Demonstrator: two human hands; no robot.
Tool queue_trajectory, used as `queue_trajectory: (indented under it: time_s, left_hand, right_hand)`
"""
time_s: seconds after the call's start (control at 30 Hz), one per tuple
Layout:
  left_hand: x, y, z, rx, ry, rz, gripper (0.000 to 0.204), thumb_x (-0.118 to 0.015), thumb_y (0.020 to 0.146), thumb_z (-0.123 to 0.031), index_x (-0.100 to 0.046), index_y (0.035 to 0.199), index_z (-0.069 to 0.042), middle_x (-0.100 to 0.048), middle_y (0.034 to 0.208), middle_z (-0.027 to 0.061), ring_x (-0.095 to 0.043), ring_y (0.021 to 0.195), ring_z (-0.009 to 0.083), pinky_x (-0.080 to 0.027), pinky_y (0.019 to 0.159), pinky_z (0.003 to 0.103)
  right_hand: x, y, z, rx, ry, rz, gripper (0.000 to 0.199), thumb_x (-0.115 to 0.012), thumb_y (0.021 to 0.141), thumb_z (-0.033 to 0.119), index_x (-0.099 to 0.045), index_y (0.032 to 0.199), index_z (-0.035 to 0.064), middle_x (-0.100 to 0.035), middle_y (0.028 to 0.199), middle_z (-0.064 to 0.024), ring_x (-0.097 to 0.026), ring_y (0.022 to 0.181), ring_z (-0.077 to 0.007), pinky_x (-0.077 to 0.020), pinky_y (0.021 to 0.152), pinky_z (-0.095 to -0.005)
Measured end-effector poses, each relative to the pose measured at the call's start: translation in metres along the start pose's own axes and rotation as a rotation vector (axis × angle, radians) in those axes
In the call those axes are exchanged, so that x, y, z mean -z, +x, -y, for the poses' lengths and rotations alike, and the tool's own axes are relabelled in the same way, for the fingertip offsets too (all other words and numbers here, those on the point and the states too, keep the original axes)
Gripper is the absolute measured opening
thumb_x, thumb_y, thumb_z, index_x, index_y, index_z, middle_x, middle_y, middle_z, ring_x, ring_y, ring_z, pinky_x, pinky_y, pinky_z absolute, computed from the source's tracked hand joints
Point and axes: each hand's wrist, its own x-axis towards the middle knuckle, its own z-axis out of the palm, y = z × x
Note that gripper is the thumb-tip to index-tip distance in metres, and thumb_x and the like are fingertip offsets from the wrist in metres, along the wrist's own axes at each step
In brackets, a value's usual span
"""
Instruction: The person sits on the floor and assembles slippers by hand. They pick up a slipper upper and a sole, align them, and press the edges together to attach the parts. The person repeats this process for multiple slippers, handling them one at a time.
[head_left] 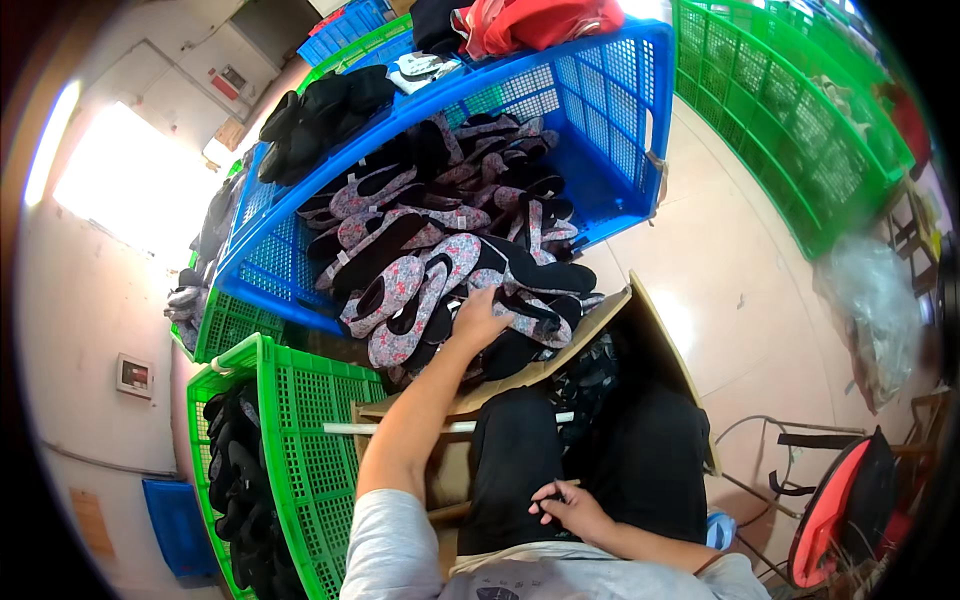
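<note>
I see my left hand spread, fingers down on a floral slipper at the blue crate's near edge — pile looks largely unsorted. Right hand pinches a thin dark pen-like thing on my lap.

Person, seen from above: light grey short-sleeved T-shirt with a dark printed patch at the chest, sleeve ending above the elbow; black trousers over both thighs; forearms bare, no watch, ring or glove to be seen; left hand and right hand both uncovered; footwear hidden from view
</note>
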Motion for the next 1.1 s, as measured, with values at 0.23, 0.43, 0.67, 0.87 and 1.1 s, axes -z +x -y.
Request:
queue_trajectory:
  time_s: [0.23, 0.43, 0.67, 0.87, 1.1]
  left_hand:
    - [-0.051, 0.057, -0.016, 0.185, -0.04, -0.233, 0.04, -0.069, 0.079, -0.03, -0.067, 0.109, -0.004, -0.064, 0.113, 0.0195, -0.059, 0.107, 0.0405, -0.047, 0.094, 0.048]
    - [-0.017, 0.043, -0.058, -0.07, -0.11, -0.506, 0.025, -0.07, 0.08, -0.021, -0.068, 0.097, -0.004, -0.064, 0.102, 0.0143, -0.059, 0.098, 0.0361, -0.046, 0.092, 0.046]
    - [0.106, -0.031, -0.085, -0.315, -0.316, -0.957, 0.015, -0.065, 0.089, -0.014, -0.058, 0.093, -0.002, -0.058, 0.084, 0.012, -0.057, 0.075, 0.0288, -0.047, 0.07, 0.038]
    - [0.209, -0.163, -0.096, -0.366, -0.42, -0.939, 0.013, -0.069, 0.083, -0.003, -0.056, 0.087, -0.003, -0.055, 0.08, 0.0046, -0.051, 0.07, 0.0125, -0.043, 0.064, 0.026]
    - [0.196, -0.28, -0.118, -0.397, -0.387, -0.146, 0.015, -0.069, 0.076, -0.011, -0.06, 0.085, -0.003, -0.059, 0.074, 0.0152, -0.062, 0.069, 0.0322, -0.048, 0.062, 0.036]
  right_hand:
    - [0.0, -0.003, 0.028, -0.124, -0.164, 0.107, 0.023, -0.054, 0.098, 0.01, -0.059, 0.12, 0.0024, -0.067, 0.111, -0.0063, -0.062, 0.082, -0.0083, -0.0502, 0.078, -0.0227]
    - [0.0, 0.002, 0.027, -0.095, -0.177, 0.124, 0.024, -0.054, 0.099, 0.01, -0.057, 0.121, 0.0021, -0.066, 0.111, -0.0067, -0.062, 0.082, -0.0077, -0.0503, 0.078, -0.0233]
    - [0.0, 0.005, 0.013, -0.015, -0.185, 0.108, 0.02, -0.056, 0.098, 0.007, -0.059, 0.117, 0.0008, -0.067, 0.106, -0.0062, -0.061, 0.078, -0.0081, -0.0491, 0.074, -0.0218]
    - [-0.01, -0.006, 0.017, 0.066, -0.106, 0.025, 0.017, -0.056, 0.098, 0.012, -0.062, 0.111, 0.0021, -0.069, 0.098, -0.0057, -0.06, 0.076, -0.0082, -0.048, 0.07, -0.021]
    - [-0.016, -0.015, 0.024, 0.177, 0.032, 0.079, 0.019, -0.054, 0.1, 0.015, -0.058, 0.116, 0.0062, -0.069, 0.106, -0.0054, -0.06, 0.073, -0.0053, -0.0353, 0.046, -0.016]
